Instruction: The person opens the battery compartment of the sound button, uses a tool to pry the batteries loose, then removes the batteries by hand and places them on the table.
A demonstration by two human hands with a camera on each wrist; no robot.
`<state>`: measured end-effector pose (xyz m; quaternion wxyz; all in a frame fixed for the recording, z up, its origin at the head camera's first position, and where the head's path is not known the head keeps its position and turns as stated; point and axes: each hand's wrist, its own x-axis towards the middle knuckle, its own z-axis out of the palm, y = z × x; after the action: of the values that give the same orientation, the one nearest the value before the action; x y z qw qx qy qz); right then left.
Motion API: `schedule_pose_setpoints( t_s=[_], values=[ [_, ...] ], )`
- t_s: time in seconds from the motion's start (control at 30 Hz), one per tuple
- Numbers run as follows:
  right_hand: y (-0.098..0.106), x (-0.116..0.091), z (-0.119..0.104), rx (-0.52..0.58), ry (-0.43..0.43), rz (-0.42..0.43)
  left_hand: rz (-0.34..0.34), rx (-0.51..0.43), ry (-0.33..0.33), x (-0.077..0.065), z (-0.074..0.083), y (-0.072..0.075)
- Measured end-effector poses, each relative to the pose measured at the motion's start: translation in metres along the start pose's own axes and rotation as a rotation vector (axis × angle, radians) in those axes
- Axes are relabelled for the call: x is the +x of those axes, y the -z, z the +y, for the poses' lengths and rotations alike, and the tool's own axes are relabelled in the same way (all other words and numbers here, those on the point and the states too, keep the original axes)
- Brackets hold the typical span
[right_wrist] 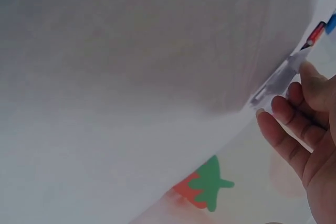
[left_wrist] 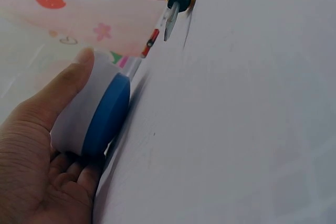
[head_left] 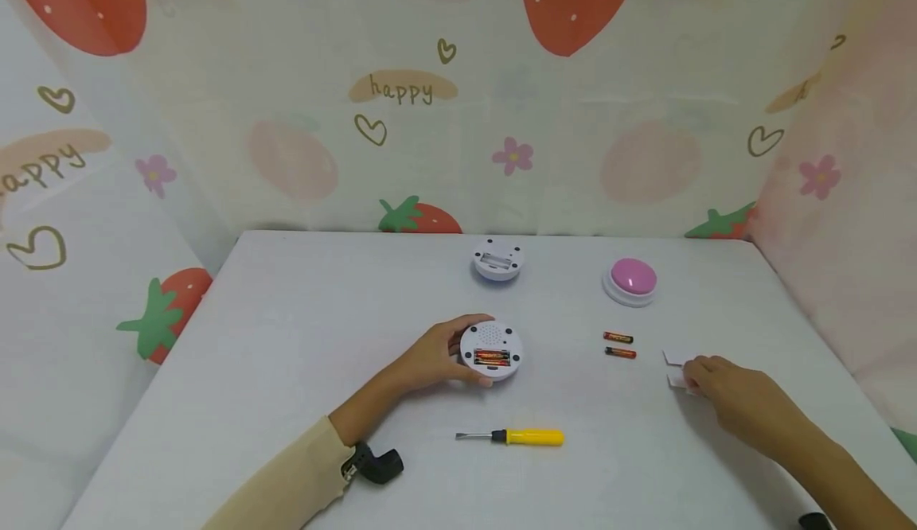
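My left hand (head_left: 433,359) grips a round white push-button device (head_left: 494,335) by its side, thumb and fingers around its edge. Its underside faces up with two batteries (head_left: 492,357) in the uncovered compartment; the left wrist view shows its blue top (left_wrist: 109,115) turned down to the table. At the right, my right hand (head_left: 741,399) has its fingertips on a small white battery cover (head_left: 676,383), pinching it near the tabletop. A second white cover (head_left: 675,357) lies just behind, partly hidden by the fingers.
Two loose batteries (head_left: 619,344) lie between the hands. A yellow-handled screwdriver (head_left: 533,437) lies in front. Farther back are another white device (head_left: 497,261), upside down with an uncovered compartment, and a pink-topped button (head_left: 634,279). A patterned cloth (head_left: 444,148) hangs behind the white table (head_left: 286,315).
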<state>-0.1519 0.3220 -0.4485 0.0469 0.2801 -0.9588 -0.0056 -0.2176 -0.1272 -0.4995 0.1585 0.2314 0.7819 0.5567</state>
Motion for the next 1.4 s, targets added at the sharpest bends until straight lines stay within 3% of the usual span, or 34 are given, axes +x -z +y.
schedule_pose_setpoints(
  t_s=[0.53, 0.93, 1.17, 1.4],
  values=[
    [0.004, 0.006, 0.001, -0.01, 0.009, -0.007, -0.013, -0.004, 0.02, 0.0, 0.0, 0.001],
    [0.036, 0.023, -0.044, 0.041, 0.162, 0.223, -0.028, -0.014, 0.012, 0.0, 0.001, 0.001],
    [0.044, 0.04, -0.088, 0.049, 0.154, 0.089, -0.031, -0.004, 0.011, 0.0, 0.001, 0.0],
    [0.044, 0.056, -0.136, 0.101, 0.227, -0.055, -0.036, -0.012, 0.018, 0.0, 0.003, 0.003]
  ],
)
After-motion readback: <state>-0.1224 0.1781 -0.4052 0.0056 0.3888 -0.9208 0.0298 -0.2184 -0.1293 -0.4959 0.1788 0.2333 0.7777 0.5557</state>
